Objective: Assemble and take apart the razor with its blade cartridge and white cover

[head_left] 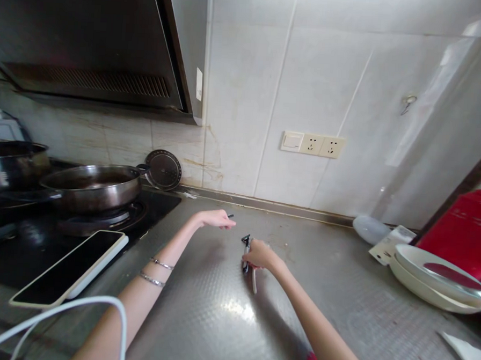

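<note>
My right hand [259, 254] is closed round a razor [245, 250] with a dark T-shaped head, just above the metal countertop [201, 317]. A slim white piece [254, 282] sticks out below the same hand; I cannot tell what it is. To the left and a little farther back, my left hand [218, 218] is held above the counter with its fingers pinched. A small dark piece [230, 216] pokes out from its fingertips, too small to name. The two hands are apart.
On the left, a steel pan [98, 194] and a pot [13, 163] stand on the gas stove [27, 244]. A phone [72, 268] and a white cable [97, 300] are nearer me. White bowls [432, 284] and a red container [463, 229] are at the right. A range hood [90, 43] overhangs the stove.
</note>
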The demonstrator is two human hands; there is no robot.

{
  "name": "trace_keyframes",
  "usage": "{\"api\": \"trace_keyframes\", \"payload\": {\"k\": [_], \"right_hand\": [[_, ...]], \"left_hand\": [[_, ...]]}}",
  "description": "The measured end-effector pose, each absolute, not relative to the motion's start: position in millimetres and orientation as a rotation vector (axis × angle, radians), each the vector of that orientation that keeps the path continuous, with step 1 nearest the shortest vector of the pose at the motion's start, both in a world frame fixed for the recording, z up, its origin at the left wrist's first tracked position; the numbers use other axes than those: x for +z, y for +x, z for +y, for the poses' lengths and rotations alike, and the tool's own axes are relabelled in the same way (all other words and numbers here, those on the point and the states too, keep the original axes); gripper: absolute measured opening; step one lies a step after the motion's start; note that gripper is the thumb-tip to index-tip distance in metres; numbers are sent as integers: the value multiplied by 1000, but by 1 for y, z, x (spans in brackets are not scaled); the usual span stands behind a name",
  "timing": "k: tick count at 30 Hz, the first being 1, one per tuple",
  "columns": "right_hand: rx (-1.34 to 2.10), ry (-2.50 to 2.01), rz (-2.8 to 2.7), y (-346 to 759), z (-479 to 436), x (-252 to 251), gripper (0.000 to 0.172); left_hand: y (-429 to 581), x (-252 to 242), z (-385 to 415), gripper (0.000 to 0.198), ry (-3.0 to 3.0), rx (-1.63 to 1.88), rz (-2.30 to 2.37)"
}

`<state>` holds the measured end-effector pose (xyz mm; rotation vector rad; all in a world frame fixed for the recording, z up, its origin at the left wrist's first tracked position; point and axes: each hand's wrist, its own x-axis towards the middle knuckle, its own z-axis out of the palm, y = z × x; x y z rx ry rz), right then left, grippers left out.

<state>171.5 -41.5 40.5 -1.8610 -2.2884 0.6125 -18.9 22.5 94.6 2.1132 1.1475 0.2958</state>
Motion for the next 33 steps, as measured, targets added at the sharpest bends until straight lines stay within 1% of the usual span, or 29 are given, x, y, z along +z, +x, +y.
{"api": "trace_keyframes", "payload": {"k": [4, 7, 11, 15, 18, 24, 33], "right_hand": [[577, -1852, -2277, 173, -43, 45, 14], [589, -1840, -2238, 182, -40, 55, 21], [552, -1834, -2122, 209, -34, 81, 32], [466, -1850, -1991, 249, -28, 103, 33], [388, -1847, -1881, 275, -25, 110, 29], [373, -1849, -1796, 299, -18, 110, 28], [318, -1853, -1800, 295, -19, 111, 29]], "left_hand": [[-17, 91, 24, 43, 2094, 254, 1143], [-15, 90, 25, 40, 2154, 314, 1107], [-13, 88, 30, 31, 2228, 573, 1170], [-15, 79, 39, 23, 2340, 815, 1436], [-19, 64, 48, 23, 2381, 811, 1554], [-27, 30, 76, 23, 2397, 771, 1672], [-19, 9, 117, 25, 2345, 681, 1687]]}}
